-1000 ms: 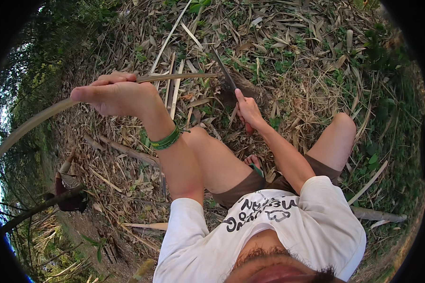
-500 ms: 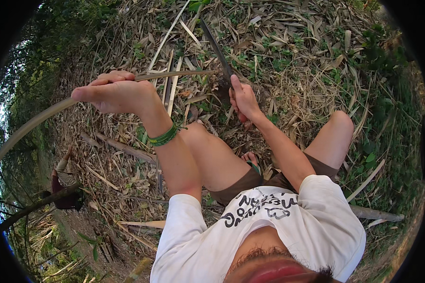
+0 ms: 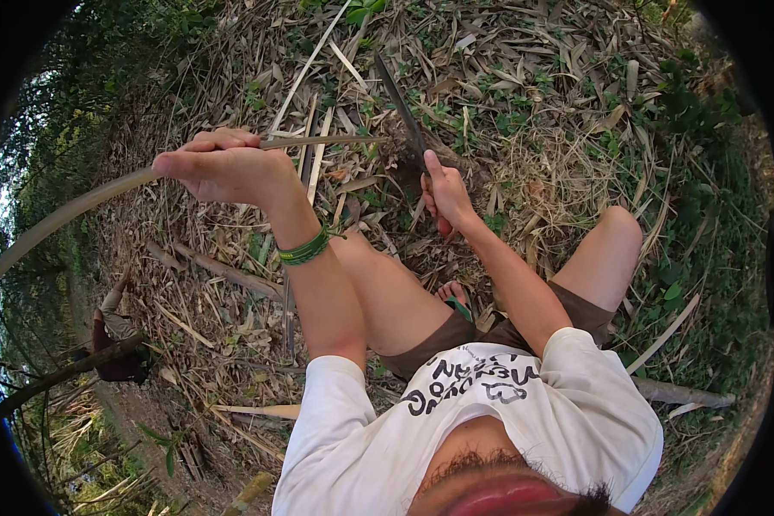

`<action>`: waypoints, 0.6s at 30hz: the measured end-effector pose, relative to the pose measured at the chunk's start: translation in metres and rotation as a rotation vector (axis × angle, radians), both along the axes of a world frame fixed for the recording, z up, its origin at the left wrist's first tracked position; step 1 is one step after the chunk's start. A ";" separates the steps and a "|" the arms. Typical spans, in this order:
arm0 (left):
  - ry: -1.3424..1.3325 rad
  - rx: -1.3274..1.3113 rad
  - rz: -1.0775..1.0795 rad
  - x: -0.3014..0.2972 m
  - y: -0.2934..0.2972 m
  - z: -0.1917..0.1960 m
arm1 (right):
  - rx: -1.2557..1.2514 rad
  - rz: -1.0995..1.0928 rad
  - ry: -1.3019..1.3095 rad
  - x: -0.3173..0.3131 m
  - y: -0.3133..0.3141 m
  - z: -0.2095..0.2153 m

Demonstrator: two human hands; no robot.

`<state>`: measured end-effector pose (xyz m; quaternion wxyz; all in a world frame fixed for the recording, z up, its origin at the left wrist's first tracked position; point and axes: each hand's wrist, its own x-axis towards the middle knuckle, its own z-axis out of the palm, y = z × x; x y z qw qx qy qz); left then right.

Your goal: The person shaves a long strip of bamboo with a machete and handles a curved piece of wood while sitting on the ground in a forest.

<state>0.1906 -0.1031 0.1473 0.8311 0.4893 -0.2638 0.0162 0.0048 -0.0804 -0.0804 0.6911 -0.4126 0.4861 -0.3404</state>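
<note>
My left hand (image 3: 224, 168) is closed around a long, thin, pale strip of split bamboo (image 3: 69, 211). The strip bends down out of the far left and passes through my fingers; its other end reaches a brown stump or block of wood (image 3: 402, 159). Closed on a machete, my right hand (image 3: 447, 193) sits just right of that wood. The machete's dark blade (image 3: 399, 101) points away from me and slightly left, and a red handle end shows below my fist. The blade lies close to the strip's end; whether they touch, I cannot tell.
Dry leaves and green weeds cover the ground. Several pale strips (image 3: 320, 155) lie beyond my left knee, near a brown stick (image 3: 228, 273). Another person (image 3: 120, 335) is at the far left, behind a dark branch (image 3: 69, 374). A pole (image 3: 684, 393) lies at my right.
My left hand has shifted a little to the right with the bamboo strip. My right hand and the machete have come slightly nearer to me and to the right.
</note>
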 end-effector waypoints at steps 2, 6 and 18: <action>0.029 0.010 0.026 -0.001 -0.003 -0.001 | -0.018 -0.053 0.012 -0.012 0.002 0.001; 0.071 -0.024 0.126 0.016 0.033 0.005 | -0.033 -0.056 0.005 -0.012 0.019 -0.002; 0.820 -0.062 -0.087 -0.007 0.249 -0.089 | -0.040 -0.407 -0.459 0.020 0.046 0.079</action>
